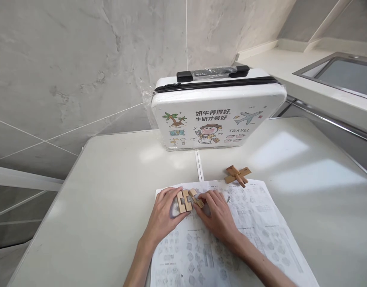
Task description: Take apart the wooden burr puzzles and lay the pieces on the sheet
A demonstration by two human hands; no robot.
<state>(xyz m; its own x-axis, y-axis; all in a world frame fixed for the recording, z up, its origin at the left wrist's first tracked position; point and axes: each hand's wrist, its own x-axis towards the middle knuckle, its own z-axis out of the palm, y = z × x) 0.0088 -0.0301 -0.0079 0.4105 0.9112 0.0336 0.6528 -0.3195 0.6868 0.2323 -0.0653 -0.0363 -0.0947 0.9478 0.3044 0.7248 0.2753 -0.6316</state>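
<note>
Left hand (164, 209): grip pinches two pale notched wooden blocks (186, 201), long axes pointing away; right hand (216, 209): grip seemingly pinches a slanted pale wooden piece (200, 203) just right, over printed white paper (213, 275).

I can't read the small print (195, 230) on the paper sheet (237, 275), whose near end drops out of my view. My right grip (216, 208) hides part of a wooden block (200, 203), and the metal-rimmed panel (346, 79) is cropped at right.
</note>
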